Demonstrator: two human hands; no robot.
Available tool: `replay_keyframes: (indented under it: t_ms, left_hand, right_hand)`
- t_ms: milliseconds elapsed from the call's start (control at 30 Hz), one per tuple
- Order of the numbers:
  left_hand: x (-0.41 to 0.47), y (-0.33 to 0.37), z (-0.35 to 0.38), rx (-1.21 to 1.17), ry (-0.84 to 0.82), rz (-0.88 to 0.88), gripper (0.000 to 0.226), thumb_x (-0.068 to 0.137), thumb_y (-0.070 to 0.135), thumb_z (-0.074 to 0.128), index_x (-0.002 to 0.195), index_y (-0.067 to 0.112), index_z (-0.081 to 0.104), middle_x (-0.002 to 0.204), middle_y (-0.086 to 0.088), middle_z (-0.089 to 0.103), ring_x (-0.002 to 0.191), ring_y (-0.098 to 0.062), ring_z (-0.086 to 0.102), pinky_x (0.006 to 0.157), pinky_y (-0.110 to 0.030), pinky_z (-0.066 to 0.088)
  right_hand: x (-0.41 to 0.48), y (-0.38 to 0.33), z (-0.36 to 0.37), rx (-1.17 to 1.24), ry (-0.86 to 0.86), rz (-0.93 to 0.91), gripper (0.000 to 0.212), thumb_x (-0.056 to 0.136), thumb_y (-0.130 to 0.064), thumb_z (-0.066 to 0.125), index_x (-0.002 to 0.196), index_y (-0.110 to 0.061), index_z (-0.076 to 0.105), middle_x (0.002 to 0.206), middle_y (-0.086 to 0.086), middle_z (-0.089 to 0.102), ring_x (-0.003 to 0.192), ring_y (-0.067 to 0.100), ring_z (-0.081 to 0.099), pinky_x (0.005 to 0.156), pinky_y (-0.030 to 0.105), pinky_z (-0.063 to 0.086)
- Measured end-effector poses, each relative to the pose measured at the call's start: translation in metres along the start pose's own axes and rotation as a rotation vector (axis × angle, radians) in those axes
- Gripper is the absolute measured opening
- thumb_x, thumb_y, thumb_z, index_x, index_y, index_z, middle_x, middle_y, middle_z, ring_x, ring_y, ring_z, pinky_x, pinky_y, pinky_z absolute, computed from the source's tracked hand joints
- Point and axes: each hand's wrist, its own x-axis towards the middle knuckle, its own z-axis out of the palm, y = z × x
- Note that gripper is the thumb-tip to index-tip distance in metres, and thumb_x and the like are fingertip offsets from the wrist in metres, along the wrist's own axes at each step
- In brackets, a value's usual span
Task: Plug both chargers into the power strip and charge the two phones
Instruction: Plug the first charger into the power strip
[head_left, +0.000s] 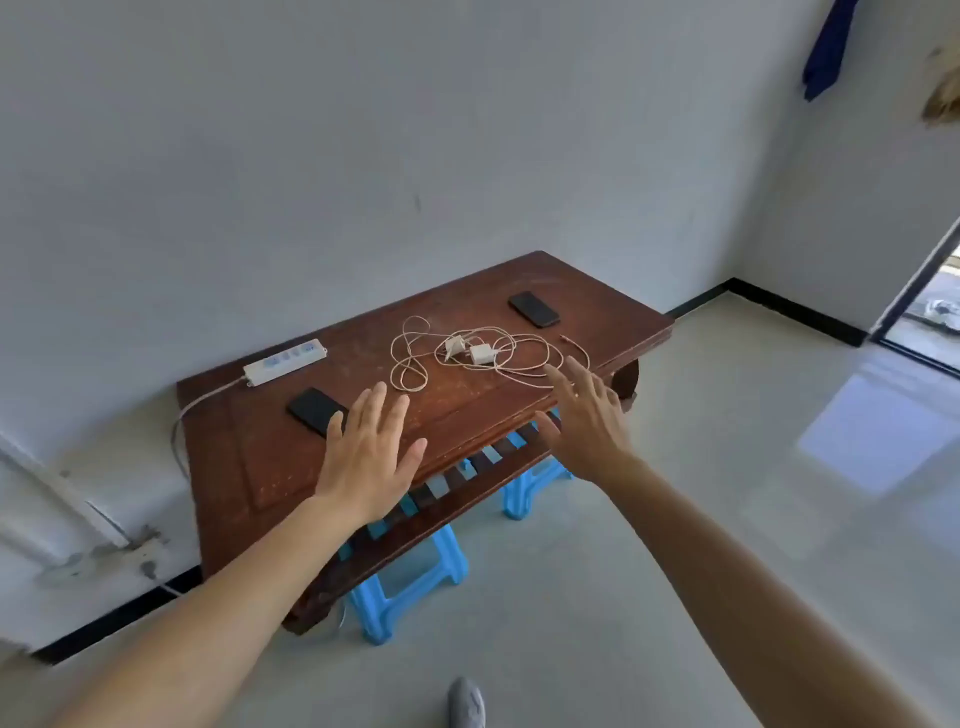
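A white power strip (285, 361) lies at the back left of a dark wooden table (260, 467), against the wall. Two white chargers (470, 351) sit mid-table in a tangle of pale cables (410, 364), unplugged. One black phone (314, 410) lies front left, partly behind my left hand (366, 454). A second black phone (533, 308) lies at the far right. My left hand hovers open over the table's front edge. My right hand (587, 421) is open too, fingers spread, just in front of the cables.
Two blue plastic stools (410, 582) stand under the table's slatted lower shelf. The strip's cord (179, 431) drops off the left edge toward the wall. A grey shoe (466, 701) shows on the floor below. A doorway (924, 312) opens at the right.
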Motion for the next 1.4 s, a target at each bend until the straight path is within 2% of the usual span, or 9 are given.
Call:
replay_keyframes:
  t_ms: [333,633,733,833,1000,1100,1233,1333,1400]
  left_hand:
    - [0.204,-0.034,0.122,-0.024,-0.227,-0.108,0.07,0.101,0.053,0.037,0.158,0.017,0.017,0.168,-0.015,0.006,0.155,-0.03,0.007,0.12,-0.054,0.021]
    - [0.337,-0.037,0.193,-0.042,-0.487,-0.164,0.073,0.099,0.049,0.044,0.158,0.017,0.015,0.169,-0.014,0.004,0.155,-0.03,0.005,0.123,-0.052,0.019]
    - [0.351,-0.04,0.226,-0.065,-0.537,-0.296,0.072,0.1,0.048,0.044,0.158,0.016,0.016,0.169,-0.013,0.006,0.154,-0.031,0.007,0.123,-0.052,0.02]
    - [0.348,-0.038,0.25,-0.084,-0.603,-0.43,0.07,0.102,0.049,0.039,0.159,0.017,0.015,0.169,-0.011,0.006,0.155,-0.03,0.008,0.123,-0.051,0.02]
    - [0.336,-0.03,0.269,-0.095,-0.587,-0.518,0.069,0.103,0.046,0.035,0.159,0.016,0.009,0.169,-0.009,-0.003,0.155,-0.028,0.0,0.125,-0.048,0.013]
    - [0.339,-0.028,0.27,-0.112,-0.627,-0.557,0.071,0.104,0.045,0.035,0.159,0.015,0.004,0.169,-0.007,-0.01,0.155,-0.026,-0.005,0.125,-0.045,0.012]
    - [0.343,-0.03,0.268,-0.126,-0.697,-0.572,0.074,0.103,0.046,0.036,0.159,0.016,-0.001,0.168,-0.004,-0.016,0.155,-0.025,-0.009,0.126,-0.044,0.011]
    - [0.342,-0.036,0.266,-0.132,-0.71,-0.566,0.076,0.102,0.048,0.038,0.159,0.018,-0.002,0.167,0.0,-0.016,0.155,-0.021,-0.009,0.124,-0.043,0.015]
    - [0.342,-0.037,0.263,-0.133,-0.696,-0.566,0.074,0.103,0.047,0.038,0.159,0.017,0.0,0.167,0.002,-0.013,0.155,-0.019,-0.006,0.123,-0.043,0.019]
  right_hand:
    - [0.205,0.052,0.097,-0.041,-0.306,-0.124,0.061,0.095,-0.038,0.057,0.151,-0.021,0.039,0.157,0.008,0.04,0.143,0.03,0.037,0.111,0.049,0.037]
    - [0.358,0.084,0.158,0.115,-0.515,-0.143,0.046,0.093,-0.033,0.056,0.137,-0.019,0.056,0.133,0.007,0.061,0.122,0.031,0.057,0.094,0.046,0.052]
    - [0.397,0.085,0.196,0.171,-0.538,-0.244,0.042,0.094,-0.026,0.059,0.135,-0.015,0.058,0.135,0.009,0.06,0.122,0.031,0.057,0.094,0.045,0.051]
    - [0.426,0.078,0.232,0.225,-0.538,-0.351,0.044,0.093,-0.022,0.06,0.136,-0.014,0.057,0.137,0.01,0.058,0.126,0.032,0.052,0.101,0.046,0.045]
    - [0.454,0.056,0.28,0.245,-0.649,-0.433,0.06,0.097,-0.046,0.055,0.147,-0.014,0.043,0.136,0.011,0.058,0.122,0.032,0.057,0.099,0.047,0.044]
    - [0.46,0.044,0.297,0.154,-0.756,-0.483,0.059,0.097,-0.05,0.055,0.142,-0.012,0.045,0.126,0.011,0.063,0.116,0.031,0.061,0.094,0.043,0.047]
    - [0.463,0.041,0.308,0.218,-0.856,-0.408,0.044,0.098,-0.037,0.059,0.132,-0.012,0.048,0.119,0.011,0.067,0.11,0.031,0.061,0.084,0.041,0.049]
    - [0.465,0.041,0.31,0.269,-0.888,-0.375,0.041,0.098,-0.034,0.058,0.131,-0.012,0.047,0.121,0.011,0.067,0.111,0.033,0.061,0.088,0.043,0.047]
    - [0.466,0.038,0.308,0.24,-0.828,-0.393,0.039,0.099,-0.032,0.057,0.13,-0.012,0.048,0.12,0.01,0.069,0.11,0.032,0.063,0.093,0.043,0.043]
